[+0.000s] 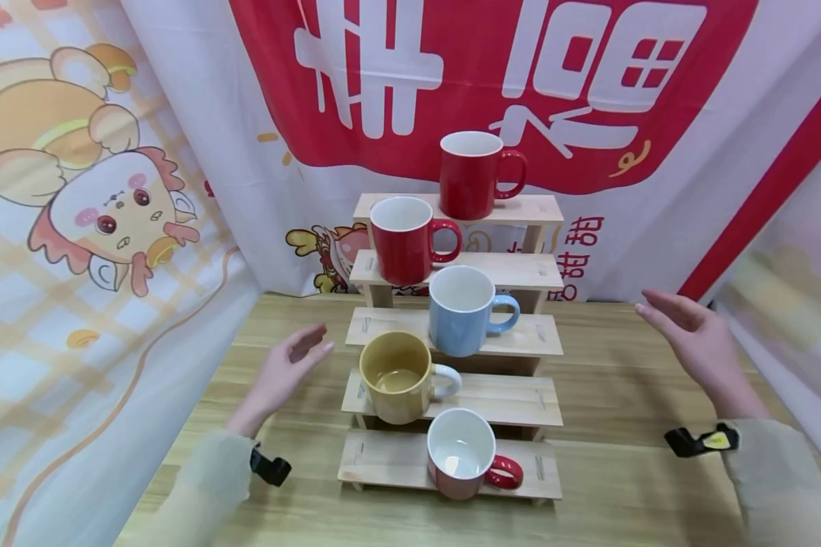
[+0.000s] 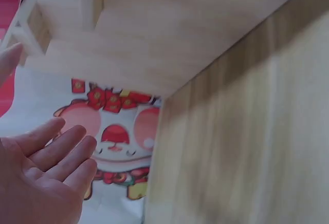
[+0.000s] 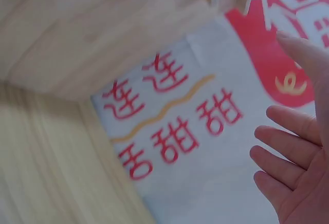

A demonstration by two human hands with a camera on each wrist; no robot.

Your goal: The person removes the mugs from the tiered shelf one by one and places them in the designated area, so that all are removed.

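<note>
- A printed cloth (image 1: 191, 99) is hanging behind the table and along its sides, showing white characters on red.
- The wooden table (image 1: 629, 494) is spreading below, its back edge meeting the cloth.
- A five-step wooden rack (image 1: 520, 403) is standing on the table, its handiest, lowest step facing the viewer.
- The left hand (image 1: 289, 370) is hovering near the rack's left edge, fingers extended, thumb apart.
- The right hand (image 1: 705, 349) is hovering well off the rack's right edge, fingers also extended, thumb apart.
- The yellow mug (image 1: 397, 391) is sitting toward the left end of the fourth step down.
- The upper red mug (image 1: 467, 182) is standing near the middle of the top step.
- The lower red mug (image 1: 402, 251) is sitting toward the second step's left end.
- The light-blue mug (image 1: 457, 327) is standing mid-third step.
- The red-handled mug (image 1: 448, 479) is standing mid-bottom step, by its front edge.
- Black wrist devices (image 1: 270, 465) are showing at both cuffs.
</note>
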